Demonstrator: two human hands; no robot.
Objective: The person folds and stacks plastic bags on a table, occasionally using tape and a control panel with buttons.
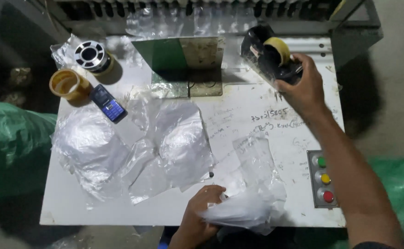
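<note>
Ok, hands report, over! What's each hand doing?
Left hand shut on clear plastic bag at table front edge. Right hand gripping tape dispenser at back. Loose bags and phone lie left, apart from both hands.

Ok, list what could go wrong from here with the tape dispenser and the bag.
1. The right hand grips the black tape dispenser with its yellowish tape roll near the far right corner of the white table; a tug might drag it off.
2. The left hand pinches the clear crumpled plastic bag at the near edge; it could slide off.
3. Loose clear plastic bags lie close by, and tape might catch them.
</note>
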